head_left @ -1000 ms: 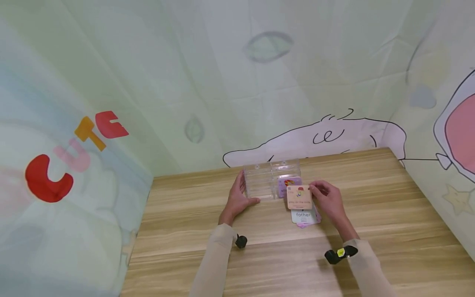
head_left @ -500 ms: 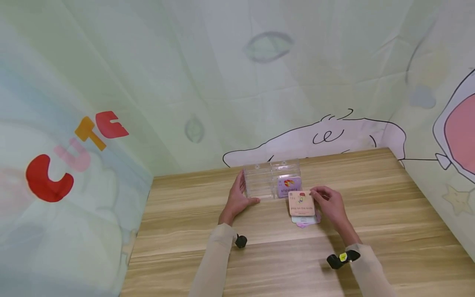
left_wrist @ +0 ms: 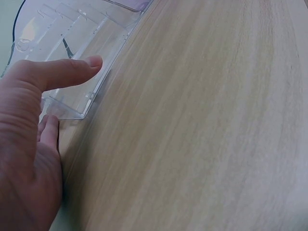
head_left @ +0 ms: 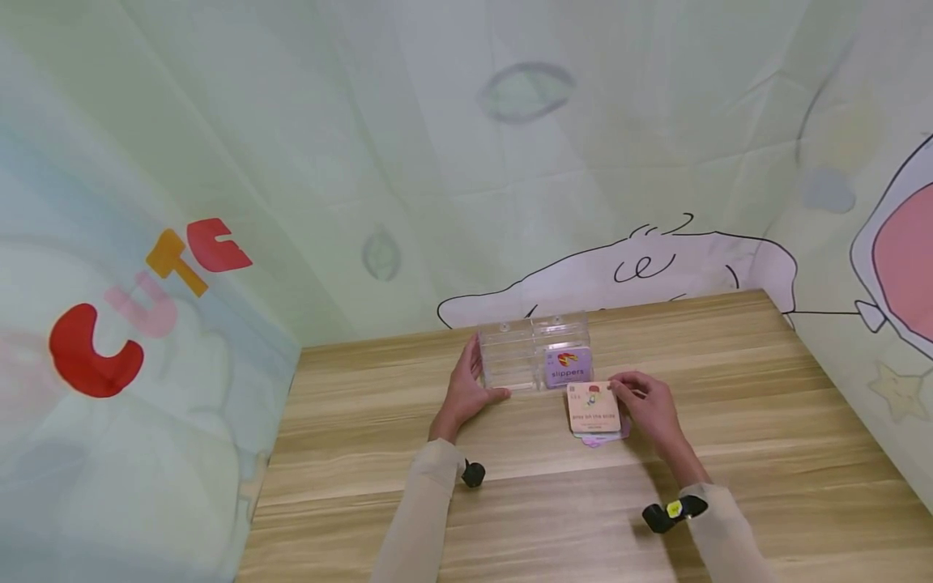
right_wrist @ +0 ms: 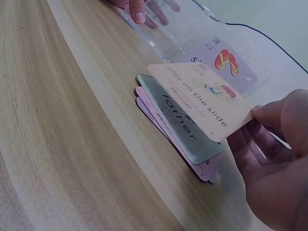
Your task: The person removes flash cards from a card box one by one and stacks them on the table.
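A clear plastic card box (head_left: pixel 534 351) (left_wrist: pixel 72 53) (right_wrist: pixel 192 29) stands on the wooden table (head_left: pixel 554 494), with a purple "slippers" card (head_left: pixel 568 366) (right_wrist: pixel 222 62) in its right half. My left hand (head_left: pixel 466 390) (left_wrist: pixel 33 125) holds the box's left end, thumb on its front wall. My right hand (head_left: pixel 645 403) (right_wrist: pixel 276 159) pinches a peach "play on the slide" card (head_left: pixel 594 406) (right_wrist: pixel 202 98) by its edge, just above a small stack of cards (head_left: pixel 601 437) (right_wrist: pixel 183 134) whose top card reads "father".
Printed fabric walls (head_left: pixel 219 202) close in the table on the left, back and right. The table's bare wood (right_wrist: pixel 62 144) stretches toward me in front of the box and stack. Small black trackers (head_left: pixel 474 474) sit on both wrists.
My right hand has carried the peach card down and toward me, from in front of the box to over the card stack, uncovering the "slippers" card. The left hand stayed put.
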The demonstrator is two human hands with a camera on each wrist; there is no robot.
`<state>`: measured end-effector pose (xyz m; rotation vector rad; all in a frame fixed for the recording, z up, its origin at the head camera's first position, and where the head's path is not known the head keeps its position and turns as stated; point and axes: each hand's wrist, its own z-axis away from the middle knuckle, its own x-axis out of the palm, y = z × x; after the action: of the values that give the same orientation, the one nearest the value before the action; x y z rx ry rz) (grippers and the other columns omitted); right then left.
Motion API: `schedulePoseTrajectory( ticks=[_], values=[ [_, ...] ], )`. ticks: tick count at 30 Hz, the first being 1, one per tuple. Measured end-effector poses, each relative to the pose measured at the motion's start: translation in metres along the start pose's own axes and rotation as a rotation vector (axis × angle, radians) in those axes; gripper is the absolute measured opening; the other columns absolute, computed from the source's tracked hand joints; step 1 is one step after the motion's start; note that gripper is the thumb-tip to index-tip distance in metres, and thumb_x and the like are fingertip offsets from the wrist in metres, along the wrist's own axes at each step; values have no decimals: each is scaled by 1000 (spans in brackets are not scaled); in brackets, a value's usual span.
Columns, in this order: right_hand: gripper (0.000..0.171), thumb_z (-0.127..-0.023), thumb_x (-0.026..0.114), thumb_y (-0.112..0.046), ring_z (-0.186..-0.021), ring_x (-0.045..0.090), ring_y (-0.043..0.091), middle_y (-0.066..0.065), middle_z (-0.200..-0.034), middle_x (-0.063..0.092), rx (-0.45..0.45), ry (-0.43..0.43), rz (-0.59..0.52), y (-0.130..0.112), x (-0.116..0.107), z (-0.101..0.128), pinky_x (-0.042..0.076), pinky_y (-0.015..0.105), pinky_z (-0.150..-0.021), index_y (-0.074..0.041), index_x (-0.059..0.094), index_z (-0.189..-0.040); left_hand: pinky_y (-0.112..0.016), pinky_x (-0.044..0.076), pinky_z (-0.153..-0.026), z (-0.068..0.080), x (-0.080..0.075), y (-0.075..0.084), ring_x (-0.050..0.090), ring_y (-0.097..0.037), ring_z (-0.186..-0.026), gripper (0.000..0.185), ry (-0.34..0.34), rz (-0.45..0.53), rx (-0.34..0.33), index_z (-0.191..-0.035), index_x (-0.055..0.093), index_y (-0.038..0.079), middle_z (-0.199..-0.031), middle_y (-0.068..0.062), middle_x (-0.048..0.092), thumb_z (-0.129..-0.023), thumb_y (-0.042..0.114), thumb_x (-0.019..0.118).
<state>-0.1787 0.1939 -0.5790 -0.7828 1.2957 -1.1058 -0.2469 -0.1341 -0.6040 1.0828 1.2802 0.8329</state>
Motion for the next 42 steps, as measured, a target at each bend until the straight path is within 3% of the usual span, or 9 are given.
schedulePoseTrajectory(
  ticks=[10,25,33,42],
  values=[
    [23,-104,63,-13,-92,64,23,18,-110,72,4,9,32,8,3,-1,57,21,-68,4,70,-119,-36,30,-124,0,0,0,31,-29,-153,125,2,9,3,-166,19,14,-168,-14,29,-68,1,96],
    [23,-104,63,-15,-96,62,27,16,-106,70,-7,15,119,8,2,-2,54,20,-67,3,71,-116,-35,30,-124,1,-1,1,31,-27,-153,124,-5,-3,-2,-166,19,14,-169,-13,28,-69,3,96],
    [28,-106,61,-19,-96,62,27,18,-109,68,35,4,116,7,-2,-1,54,23,-70,3,69,-120,-33,30,-123,1,-1,2,30,-25,-154,126,-9,0,-6,-166,18,15,-169,-11,27,-69,4,96],
    [31,-107,59,-21,-82,68,19,19,-103,70,53,-4,37,7,-7,-1,61,24,-69,6,65,-122,-33,31,-123,0,-1,0,31,-25,-153,126,-7,2,0,-166,18,15,-169,-12,28,-68,3,96]
  ],
)
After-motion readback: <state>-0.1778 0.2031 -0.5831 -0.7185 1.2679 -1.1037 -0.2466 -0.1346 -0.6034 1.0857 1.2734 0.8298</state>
